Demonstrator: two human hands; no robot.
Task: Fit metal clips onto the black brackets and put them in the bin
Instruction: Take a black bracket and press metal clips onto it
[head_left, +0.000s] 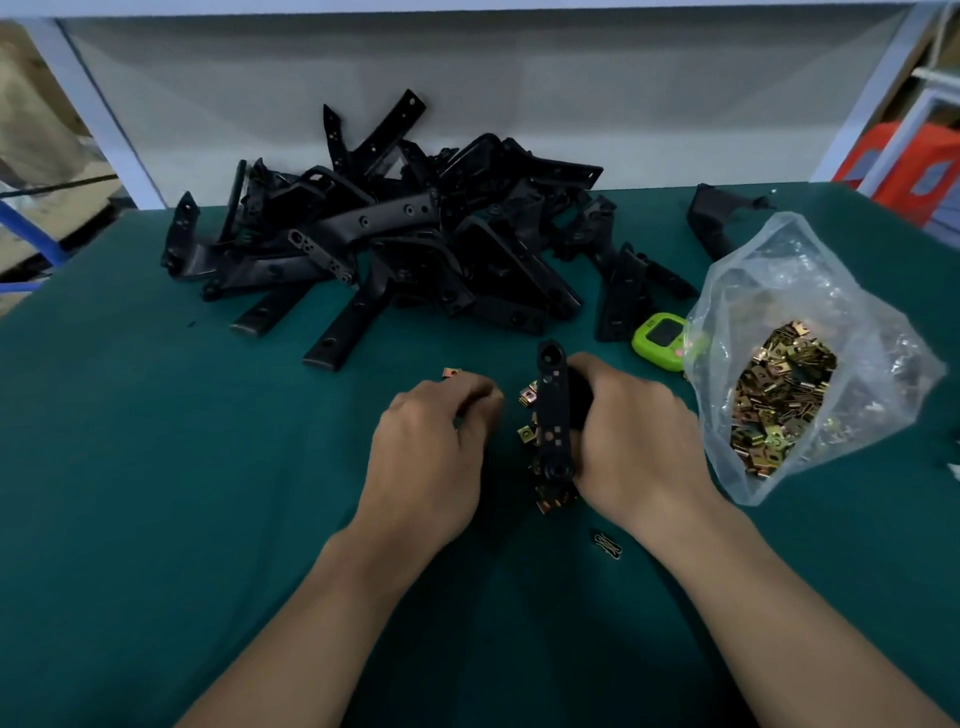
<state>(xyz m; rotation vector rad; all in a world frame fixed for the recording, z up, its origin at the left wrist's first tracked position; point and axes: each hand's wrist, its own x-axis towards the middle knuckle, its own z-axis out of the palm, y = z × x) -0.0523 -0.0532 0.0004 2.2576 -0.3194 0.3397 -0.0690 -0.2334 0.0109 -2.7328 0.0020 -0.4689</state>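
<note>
My right hand (631, 441) grips a black bracket (551, 410) that stands on edge on the green table mat (156, 467). Brass-coloured metal clips (527, 400) sit along the bracket's left side, and a few more lie at its near end (553, 499). My left hand (431, 457) is just left of the bracket with its fingers curled together; whether it pinches a clip is hidden. One loose clip (452, 372) lies beyond its fingertips. A heap of black brackets (405, 234) fills the far middle of the table.
An open clear plastic bag of metal clips (784, 384) lies to the right. A green timer (660, 340) sits beside it. Another black part (717, 218) lies at the far right. A small dark clip (608, 544) lies near my right wrist. A white wall panel stands behind the table.
</note>
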